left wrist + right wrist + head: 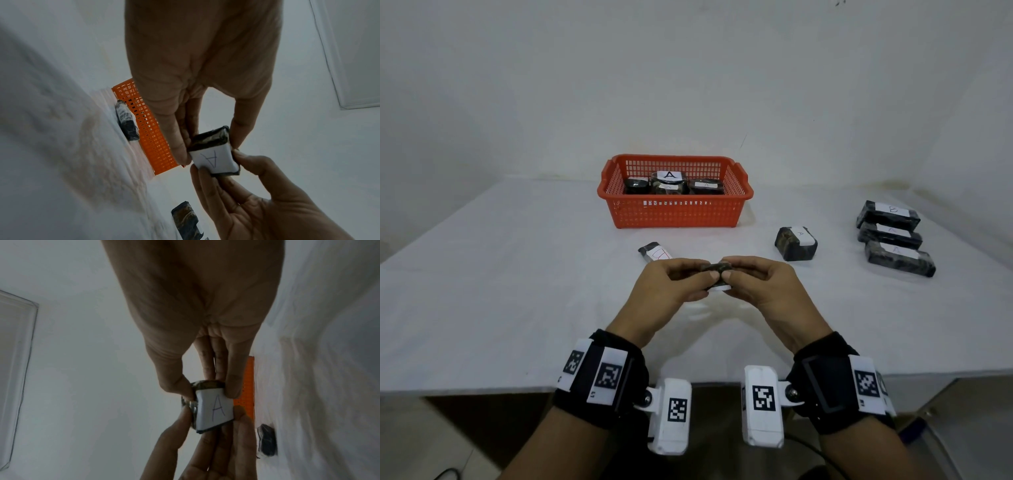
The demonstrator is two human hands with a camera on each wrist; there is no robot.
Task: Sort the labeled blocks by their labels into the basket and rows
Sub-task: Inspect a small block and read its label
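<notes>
The A-labelled block (213,151) sits pinched between my left hand (671,284) and right hand (760,284), so I'd release one side before carrying it to the orange basket (674,214).

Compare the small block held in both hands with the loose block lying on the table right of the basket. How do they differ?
The held block is pinched above the table by the left hand and right hand; the loose block rests on the table, untouched. In the head view the held block's label faces down; the loose block's faces up. Both are dark, wrapped, and labelled A.
</notes>
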